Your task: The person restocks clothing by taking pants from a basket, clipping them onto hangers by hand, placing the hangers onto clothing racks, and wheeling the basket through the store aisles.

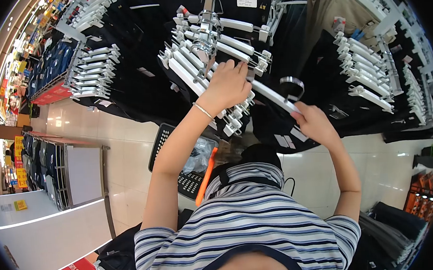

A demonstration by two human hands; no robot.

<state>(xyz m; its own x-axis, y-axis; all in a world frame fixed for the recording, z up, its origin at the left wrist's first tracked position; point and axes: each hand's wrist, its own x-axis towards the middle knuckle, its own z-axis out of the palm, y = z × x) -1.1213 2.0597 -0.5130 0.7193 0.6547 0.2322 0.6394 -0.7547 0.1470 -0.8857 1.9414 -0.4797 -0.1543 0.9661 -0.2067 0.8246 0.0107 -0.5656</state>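
My right hand grips one end of a white trouser hanger, its thumb and fingers closed around the bar. The round metal hook of this hanger stands free of the rail, and dark trousers hang below it. My left hand is among the row of white hangers on the chrome display arm. Its fingers are curled over a hanger bar; part of their grip is hidden by the hand itself.
Racks of dark trousers on white hangers stand to the left and right. A black basket with an orange handle and clear plastic is on the floor by my body. A white-panelled stand is at the left.
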